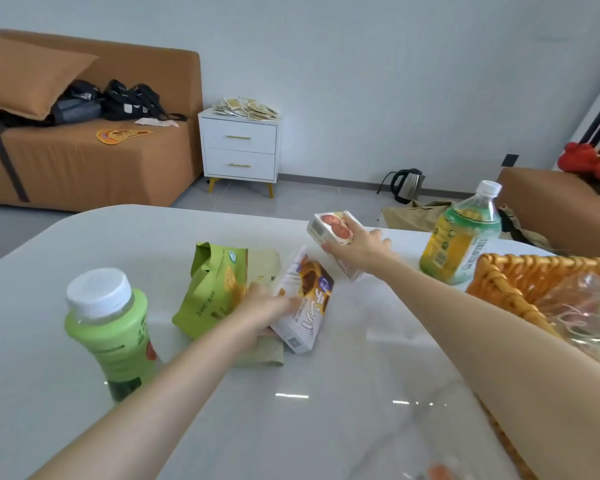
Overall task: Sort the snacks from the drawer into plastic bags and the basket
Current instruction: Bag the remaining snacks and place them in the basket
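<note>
On the white table (291, 410) my left hand (262, 308) grips the lower left edge of a white and purple cookie box (307, 301), which stands tilted on a flat green bag. Just left of it stands a green snack box (215, 289). Further back, my right hand (359, 249) is shut on a white box with a red picture (329, 226), lifted and tilted above the table. A woven orange basket (510, 275) sits at the right edge with clear plastic bags (589, 310) inside it.
A green bottle with a white cap (110, 330) stands near the front left. A yellow-green drink bottle (461, 237) stands behind the basket. Beyond the table are an orange sofa (84, 150), a white nightstand (241, 147) and a kettle (406, 183) on the floor.
</note>
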A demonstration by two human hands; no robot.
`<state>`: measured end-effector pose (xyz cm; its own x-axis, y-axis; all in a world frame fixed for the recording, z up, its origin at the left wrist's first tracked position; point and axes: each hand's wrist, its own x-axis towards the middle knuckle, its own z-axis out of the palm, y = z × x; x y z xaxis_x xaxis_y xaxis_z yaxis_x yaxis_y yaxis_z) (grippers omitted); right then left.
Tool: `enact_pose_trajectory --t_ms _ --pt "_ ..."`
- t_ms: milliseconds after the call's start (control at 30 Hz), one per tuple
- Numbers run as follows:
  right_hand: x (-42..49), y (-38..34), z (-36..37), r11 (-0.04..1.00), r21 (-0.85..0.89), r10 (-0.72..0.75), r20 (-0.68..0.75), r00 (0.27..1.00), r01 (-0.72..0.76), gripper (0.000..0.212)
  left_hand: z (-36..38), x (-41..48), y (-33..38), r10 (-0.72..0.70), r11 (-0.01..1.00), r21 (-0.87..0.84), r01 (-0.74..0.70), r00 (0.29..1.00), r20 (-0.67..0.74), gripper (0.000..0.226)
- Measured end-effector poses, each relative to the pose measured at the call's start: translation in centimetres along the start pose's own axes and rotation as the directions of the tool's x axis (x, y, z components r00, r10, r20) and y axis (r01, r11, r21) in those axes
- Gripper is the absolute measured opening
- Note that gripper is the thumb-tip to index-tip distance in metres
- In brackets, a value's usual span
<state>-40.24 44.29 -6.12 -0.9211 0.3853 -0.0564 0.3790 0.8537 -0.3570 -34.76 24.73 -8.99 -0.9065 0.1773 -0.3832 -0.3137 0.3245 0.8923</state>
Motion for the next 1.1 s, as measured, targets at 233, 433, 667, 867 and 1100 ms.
enact_pose_trajectory --t_ms 233,433,667,867,1100 --pt "-9.1 -1.4 -6.2 0.85 0.526 -0.003 0.015 1.0 -0.005 0.085 0.5 -7.2 1.1 0.106 0.952 -0.273 -0.141 0.985 -0.139 0.034" --pt "-20.9 -1.3 -11.0 0.727 0.687 -0.052 0.061 0.997 -0.004 0.106 0.4 -17.6 3.9 0.207 0.866 -0.431 -0.255 0.966 -0.156 0.035" --pt "-33.6 -0.1 -16.3 0.711 0.696 -0.062 -0.084 0.995 0.103 0.094 1.4 -29.6 5.8 0.347 0.851 -0.401 -0.339 0.936 -0.056 0.033" --pt "-39.1 3.2 -20.2 0.581 0.811 -0.008 -0.087 0.996 0.076 0.092 4.6 -35.7 6.0 0.487 0.846 -0.282 -0.452 0.871 0.065 0.053" --pt "-41.8 9.2 -24.9 0.735 0.678 -0.074 0.075 0.994 0.004 0.043 10.4 -38.7 7.2 0.533 0.845 -0.181 -0.503 0.818 0.215 0.055"
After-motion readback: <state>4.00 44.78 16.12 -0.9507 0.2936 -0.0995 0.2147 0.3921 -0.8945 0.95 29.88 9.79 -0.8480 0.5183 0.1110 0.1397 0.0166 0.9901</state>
